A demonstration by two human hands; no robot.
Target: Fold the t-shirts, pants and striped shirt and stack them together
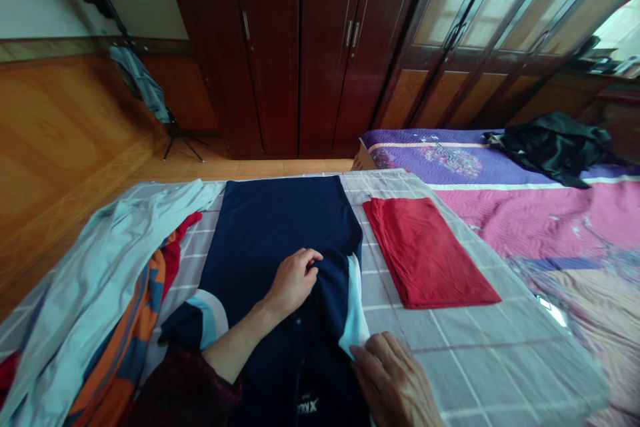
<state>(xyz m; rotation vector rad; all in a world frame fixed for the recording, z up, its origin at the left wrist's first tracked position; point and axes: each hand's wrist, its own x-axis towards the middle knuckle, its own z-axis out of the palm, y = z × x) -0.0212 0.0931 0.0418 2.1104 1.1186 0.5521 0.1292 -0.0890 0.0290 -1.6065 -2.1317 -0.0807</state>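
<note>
1. Right now my left hand [293, 283] sits mid-way on the navy jersey [280, 227], its fingers curled shut on a gathered bit of the fabric.
2. My right hand [395, 380] is at the jersey's near right side, its fingers close together against the pale blue edge [356, 320]. I cannot tell if they pinch it.
3. The jersey lies lengthwise on the checked cloth [480, 353]. Its far part is smooth, but the near part is rumpled around my hands, and the sleeve [187, 327] spreads out to the left, so the jersey is not folded up yet.
4. Already done: the red cloth [425, 253] sits folded in a neat rectangle to the right. The clothes heap [100, 293] on the left lies loose and unfolded.
5. The heap crowds the jersey's left side. On the right, a narrow strip of checked cloth separates the jersey from the red cloth, and there is wider room nearer my right hand.
</note>
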